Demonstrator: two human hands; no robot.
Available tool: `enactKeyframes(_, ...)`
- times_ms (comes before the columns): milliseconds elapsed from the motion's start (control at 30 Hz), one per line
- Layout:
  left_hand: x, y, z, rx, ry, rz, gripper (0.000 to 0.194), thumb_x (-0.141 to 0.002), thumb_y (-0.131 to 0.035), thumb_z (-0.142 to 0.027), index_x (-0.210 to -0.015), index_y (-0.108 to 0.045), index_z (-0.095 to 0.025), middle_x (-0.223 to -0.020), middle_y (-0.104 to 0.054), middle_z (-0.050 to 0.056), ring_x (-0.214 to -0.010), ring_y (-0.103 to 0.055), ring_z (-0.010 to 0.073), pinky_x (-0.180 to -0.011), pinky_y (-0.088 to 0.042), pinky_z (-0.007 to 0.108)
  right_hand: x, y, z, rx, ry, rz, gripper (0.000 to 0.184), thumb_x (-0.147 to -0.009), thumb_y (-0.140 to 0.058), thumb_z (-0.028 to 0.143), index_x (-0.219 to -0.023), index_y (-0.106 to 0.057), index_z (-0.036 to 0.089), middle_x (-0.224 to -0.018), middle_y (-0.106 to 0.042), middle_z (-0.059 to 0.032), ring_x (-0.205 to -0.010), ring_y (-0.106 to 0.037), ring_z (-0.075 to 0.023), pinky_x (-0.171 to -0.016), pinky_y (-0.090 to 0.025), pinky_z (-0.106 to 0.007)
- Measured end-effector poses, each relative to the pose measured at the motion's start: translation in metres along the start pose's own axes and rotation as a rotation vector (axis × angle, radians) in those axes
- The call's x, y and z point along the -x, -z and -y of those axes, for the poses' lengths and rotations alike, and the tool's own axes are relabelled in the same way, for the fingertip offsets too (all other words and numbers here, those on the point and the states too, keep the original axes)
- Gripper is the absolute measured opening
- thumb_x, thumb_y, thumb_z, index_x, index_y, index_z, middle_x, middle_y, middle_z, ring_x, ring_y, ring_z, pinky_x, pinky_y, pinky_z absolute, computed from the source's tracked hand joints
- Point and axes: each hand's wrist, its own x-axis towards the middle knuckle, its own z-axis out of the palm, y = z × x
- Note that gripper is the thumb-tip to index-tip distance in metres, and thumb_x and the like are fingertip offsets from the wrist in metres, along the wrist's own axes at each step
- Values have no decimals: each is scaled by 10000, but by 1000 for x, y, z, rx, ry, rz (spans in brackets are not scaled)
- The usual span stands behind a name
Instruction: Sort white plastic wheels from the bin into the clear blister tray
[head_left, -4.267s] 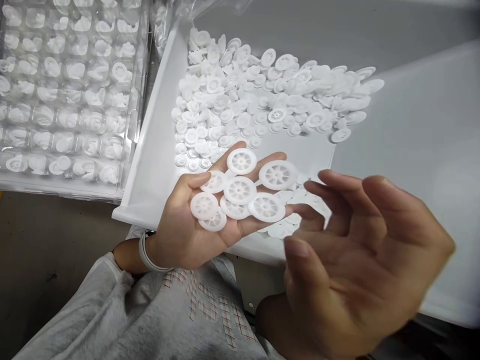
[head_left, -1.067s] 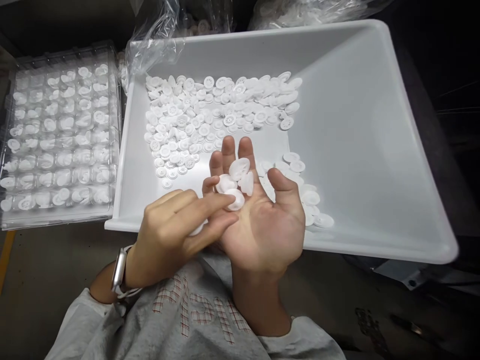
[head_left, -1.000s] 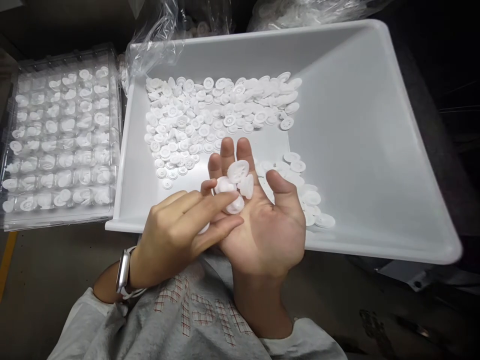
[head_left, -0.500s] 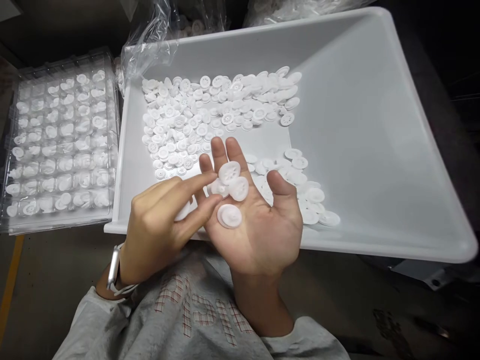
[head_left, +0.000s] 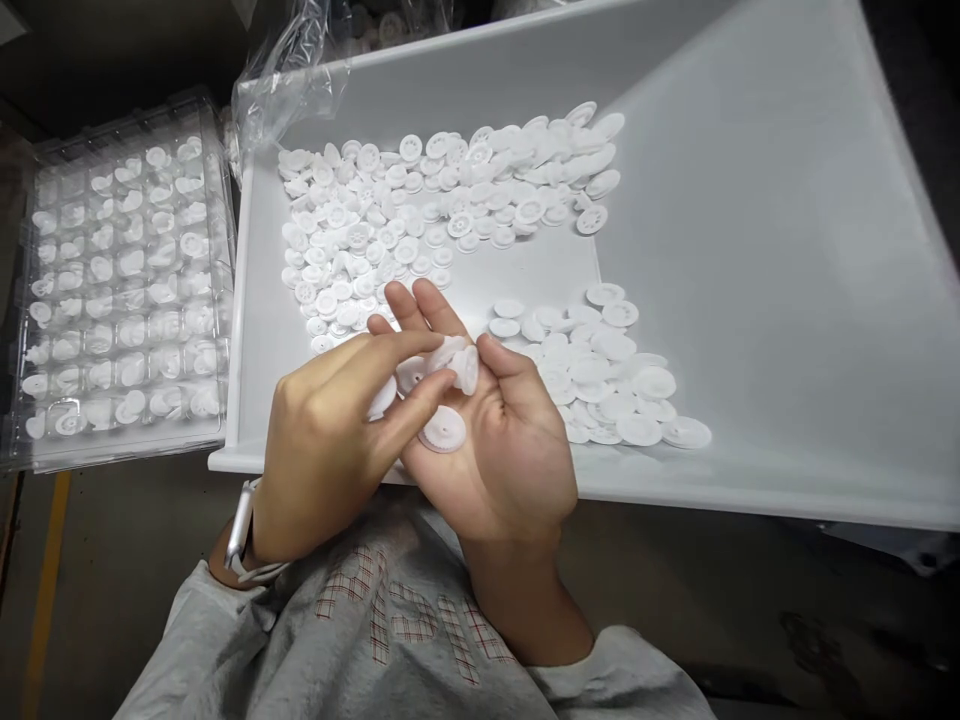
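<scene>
My right hand (head_left: 495,450) is turned palm up and cups several small white plastic gears. One gear (head_left: 443,430) lies flat on the palm, while others rest at the base of the fingers. Over them my left hand (head_left: 322,440) pinches a white gear (head_left: 465,369) between thumb and index finger; its lower face is turned partly to the side. Another gear (head_left: 382,398) shows inside the curl of the left hand. Both hands are above the front edge of a large grey-white bin (head_left: 720,250), in which many loose gears (head_left: 352,235) lie.
A second heap of gears (head_left: 600,370) lies near the bin's front wall. Left of the bin are stacked clear compartment trays (head_left: 127,290) filled with white parts. Clear plastic film (head_left: 292,90) hangs over the bin's back left corner.
My right hand has shifted slightly left and its thumb has come in towards the gears. The left thumb and index finger have taken hold of a gear and tilted it.
</scene>
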Motion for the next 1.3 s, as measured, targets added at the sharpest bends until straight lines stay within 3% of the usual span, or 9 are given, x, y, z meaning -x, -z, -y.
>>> enactKeyframes(167, -1, -2, -1, -51, -93, 38, 179, -831, -649, -213, -1003, -680, -176, -718, -640, -30, -636, -542, 41, -594, -429, 186, -3, 3, -1, 58, -1, -72, 426, -954, -277, 374, -1103, -665, 282, -1257, -636, 82, -1204, -578, -106, -1082, -426, -303)
enactKeyframes(300, 1, -5, -3, -133, -111, 103, 78, -853, -619, -236, -910, -673, -232, -664, -591, -45, -614, -505, 54, -565, -391, 210, -5, 3, -2, 71, 21, -94, 414, -952, -297, 382, -1091, -671, 272, -1208, -662, 71, -1152, -608, -92, -1052, -452, -254)
enactKeyframes(567, 4, 5, 3, -111, -123, 36, 151, -802, -670, -162, -949, -687, -194, -626, -524, -53, -577, -443, 28, -559, -359, 177, -5, -1, 4, -21, 18, -67, 385, -934, -329, 408, -1049, -677, 289, -1120, -679, 82, -1049, -638, -72, -963, -506, -207)
enactKeyframes(700, 16, 11, 11, -134, -146, 57, 168, -773, -690, -137, -935, -685, -184, -594, -459, -56, -557, -391, 35, -534, -325, 186, -6, -1, 4, -133, 19, -58, 310, -893, -412, 406, -874, -678, 248, -1015, -684, 45, -960, -649, -80, -814, -543, -177)
enactKeyframes(867, 25, 6, 16, -85, -137, 25, 254, -744, -725, -155, -993, -674, -172, -629, -486, -47, -588, -394, 48, -553, -333, 200, -6, -2, 6, -211, -38, -102, 256, -847, -484, 347, -645, -540, 199, -803, -576, 15, -776, -599, -88, -736, -544, -203)
enactKeyframes(1033, 22, 4, 18, -92, -136, 28, 337, -743, -726, -151, -1070, -669, -209, -616, -449, -55, -583, -358, 50, -547, -317, 206, -4, 0, 9, -218, -85, -46, 229, -783, -597, 344, -636, -492, 203, -809, -542, 18, -813, -593, -80, -764, -539, -171)
enactKeyframes(1300, 26, -3, 21, -103, -113, -45, 292, -815, -651, -145, -1087, -650, -249, -590, -421, -51, -567, -362, 44, -523, -296, 204, 1, 4, 13, -192, -87, 64, 183, -853, -562, 354, -723, -522, 231, -896, -570, 21, -934, -602, -76, -893, -527, -164)
